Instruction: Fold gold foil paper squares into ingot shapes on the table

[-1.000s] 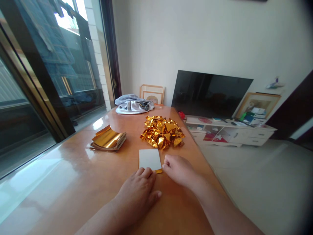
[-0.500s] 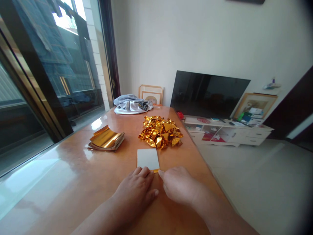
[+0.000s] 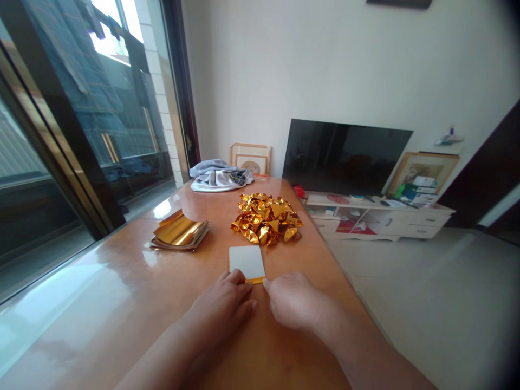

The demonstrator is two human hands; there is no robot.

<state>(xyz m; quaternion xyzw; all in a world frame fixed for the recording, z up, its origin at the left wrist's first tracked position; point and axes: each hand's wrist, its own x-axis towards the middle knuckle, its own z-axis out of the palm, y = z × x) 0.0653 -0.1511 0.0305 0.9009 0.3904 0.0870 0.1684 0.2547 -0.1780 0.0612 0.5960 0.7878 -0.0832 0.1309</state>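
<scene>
A glossy brown table [image 3: 260, 352] runs away toward a pale wall [image 3: 239, 76], its left side streaked with reflections from the glass door [image 3: 89, 130]; on it, near the person, lies the pale sheet [image 3: 247, 261] with a gold strip along its near edge. The left hand [image 3: 223, 303] rests on that edge, thumb spread wide of the fingers; the right hand [image 3: 294, 298] is curled, a fingertip at the near right corner — whether it pinches anything, I cannot tell. Beyond sit a heap of folded gold pieces [image 3: 266, 221] and, to the left, a gold-topped stack [image 3: 181, 232]; crumpled cloth [image 3: 219, 177] lies at the far end; a dark television [image 3: 347, 157] and white cabinet [image 3: 400, 222] stand rightward — over a pale, shiny floor [image 3: 422, 292].
</scene>
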